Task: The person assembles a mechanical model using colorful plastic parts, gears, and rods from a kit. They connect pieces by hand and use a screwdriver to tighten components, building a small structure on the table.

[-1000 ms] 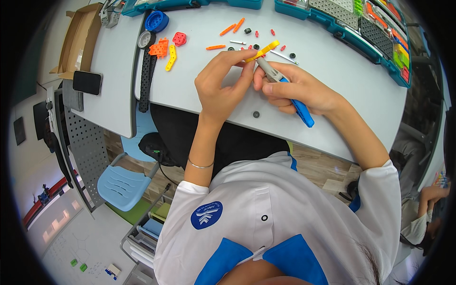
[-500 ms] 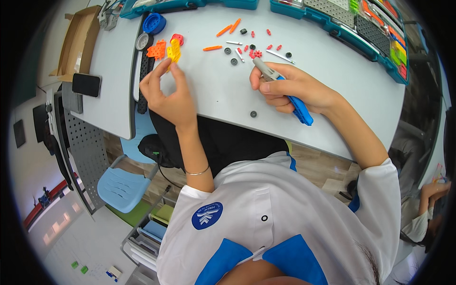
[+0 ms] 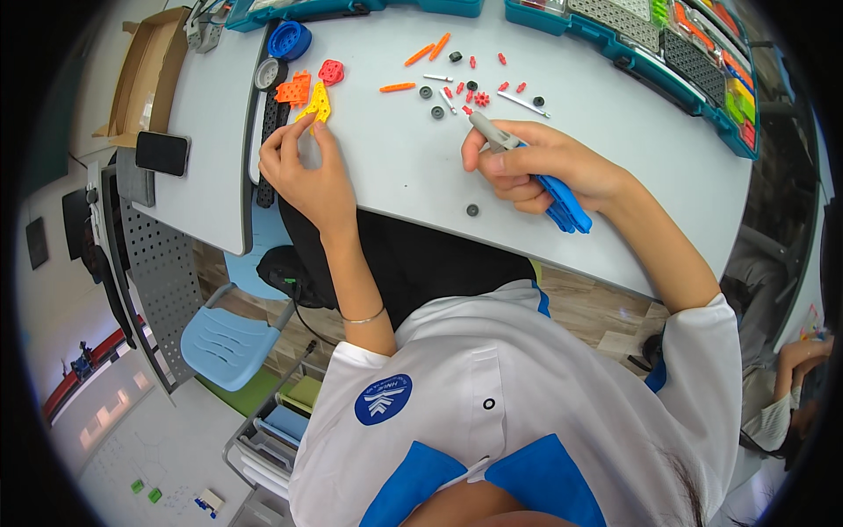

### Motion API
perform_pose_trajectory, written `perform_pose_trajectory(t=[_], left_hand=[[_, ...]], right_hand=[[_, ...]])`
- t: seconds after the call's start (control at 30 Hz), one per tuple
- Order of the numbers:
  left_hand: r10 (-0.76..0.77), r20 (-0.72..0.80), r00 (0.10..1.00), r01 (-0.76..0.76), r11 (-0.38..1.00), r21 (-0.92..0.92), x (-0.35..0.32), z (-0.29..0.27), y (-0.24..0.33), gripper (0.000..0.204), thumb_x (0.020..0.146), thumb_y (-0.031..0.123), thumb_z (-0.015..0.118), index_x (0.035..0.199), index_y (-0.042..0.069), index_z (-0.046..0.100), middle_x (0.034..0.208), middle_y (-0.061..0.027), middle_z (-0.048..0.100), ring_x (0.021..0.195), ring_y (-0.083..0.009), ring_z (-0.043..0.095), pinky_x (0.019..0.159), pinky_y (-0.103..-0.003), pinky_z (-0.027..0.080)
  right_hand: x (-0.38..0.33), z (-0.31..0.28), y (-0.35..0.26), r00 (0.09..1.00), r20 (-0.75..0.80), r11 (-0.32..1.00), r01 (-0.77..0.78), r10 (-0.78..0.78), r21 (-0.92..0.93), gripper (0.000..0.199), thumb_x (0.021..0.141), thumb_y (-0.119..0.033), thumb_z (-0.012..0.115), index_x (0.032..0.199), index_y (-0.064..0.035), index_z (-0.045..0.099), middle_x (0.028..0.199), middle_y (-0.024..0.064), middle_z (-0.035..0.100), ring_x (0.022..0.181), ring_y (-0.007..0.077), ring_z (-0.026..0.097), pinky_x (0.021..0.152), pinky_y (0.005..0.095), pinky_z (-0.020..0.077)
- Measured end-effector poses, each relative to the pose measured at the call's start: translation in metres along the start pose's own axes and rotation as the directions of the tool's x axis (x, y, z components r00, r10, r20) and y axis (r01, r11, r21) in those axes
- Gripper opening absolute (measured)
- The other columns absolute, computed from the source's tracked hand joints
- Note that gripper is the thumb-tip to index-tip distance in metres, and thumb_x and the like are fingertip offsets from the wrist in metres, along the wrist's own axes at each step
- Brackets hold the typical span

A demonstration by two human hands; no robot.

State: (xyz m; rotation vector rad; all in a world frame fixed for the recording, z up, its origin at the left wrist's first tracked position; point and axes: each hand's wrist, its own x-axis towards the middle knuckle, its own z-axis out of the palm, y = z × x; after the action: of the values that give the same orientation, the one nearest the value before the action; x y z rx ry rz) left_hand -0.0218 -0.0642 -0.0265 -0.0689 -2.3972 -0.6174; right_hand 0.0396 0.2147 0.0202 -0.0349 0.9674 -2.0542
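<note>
My left hand [image 3: 307, 171] pinches the lower end of a yellow, angled plastic building piece with holes [image 3: 320, 98] between thumb and index finger. Just beyond that piece sit a red block with holes [image 3: 331, 72] and an orange perforated piece [image 3: 294, 89]. In my right hand [image 3: 553, 167] is a pair of plastic pliers with blue handles [image 3: 564, 204] and grey jaws [image 3: 493, 132], the fingers wrapped round them. A small red pin [image 3: 467, 111] shows at the jaw tip; whether the jaws grip it I cannot tell.
Loose red pins, grey rods, black bushings, a red gear [image 3: 481, 99] and orange pegs [image 3: 398, 87] lie past the pliers. One bushing [image 3: 472, 210] is near the table edge. Teal parts cases [image 3: 615, 57] stand at the back. A blue wheel [image 3: 289, 40] and a phone [image 3: 162, 155] are left.
The yellow piece has turned in my left fingers and shows its flat, holed face. The pliers' handles have spread slightly apart, and a red pin now shows at their tip.
</note>
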Motion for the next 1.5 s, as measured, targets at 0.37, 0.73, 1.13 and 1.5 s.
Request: perform_pose_trajectory(t=[0.37,0.73,1.13,1.5], left_hand=[[0.226,0.565,0.793,0.257,0.717,-0.648,0.000,-0.010,0.055,0.021,0.091,0.007,0.070,0.111,0.007,0.076,0.088,-0.0015,0.068,0.071,-0.0083,0.055,0.061,-0.023,0.040],[0.310,0.747,0.588,0.622,0.417,-0.663,0.003,-0.003,0.063,0.012,0.092,0.006,0.072,0.102,0.000,0.075,0.088,-0.0052,0.070,0.074,-0.0097,0.062,0.065,-0.024,0.050],[0.231,0.403,0.886,-0.005,0.872,-0.489,-0.003,0.013,0.068,0.013,0.088,0.013,0.077,0.100,0.009,0.079,0.094,0.0019,0.067,0.072,-0.0058,0.052,0.059,-0.021,0.036],[0.144,0.467,0.873,0.162,0.816,-0.555,-0.005,0.012,0.072,0.020,0.093,0.011,0.069,0.111,0.008,0.077,0.089,0.0019,0.067,0.072,-0.0050,0.051,0.059,-0.021,0.034]], right_hand=[[0.002,-0.003,0.001,0.999,0.022,0.999,-0.039,0.038,0.032,0.010,0.100,-0.018,0.056,0.100,-0.0091,0.052,0.070,-0.0065,0.033,0.056,0.0024,0.028,0.044,0.0207,0.0220],[-0.002,0.000,-0.002,0.988,0.079,0.991,-0.132,0.133,-0.016,0.012,0.096,-0.018,0.057,0.099,-0.0084,0.052,0.069,-0.0059,0.034,0.055,0.0029,0.030,0.045,0.0211,0.0213],[-0.006,0.002,-0.001,0.840,0.291,0.885,-0.401,0.459,-0.236,0.021,0.094,-0.022,0.063,0.101,-0.0039,0.056,0.077,0.0036,0.052,0.058,0.0067,0.046,0.045,0.0233,0.0357],[-0.001,-0.009,0.008,0.989,0.115,0.995,-0.083,0.088,-0.051,0.034,0.096,-0.023,0.056,0.116,0.0048,0.057,0.128,0.0225,0.059,0.090,0.0222,0.069,0.061,0.0327,0.0605]])
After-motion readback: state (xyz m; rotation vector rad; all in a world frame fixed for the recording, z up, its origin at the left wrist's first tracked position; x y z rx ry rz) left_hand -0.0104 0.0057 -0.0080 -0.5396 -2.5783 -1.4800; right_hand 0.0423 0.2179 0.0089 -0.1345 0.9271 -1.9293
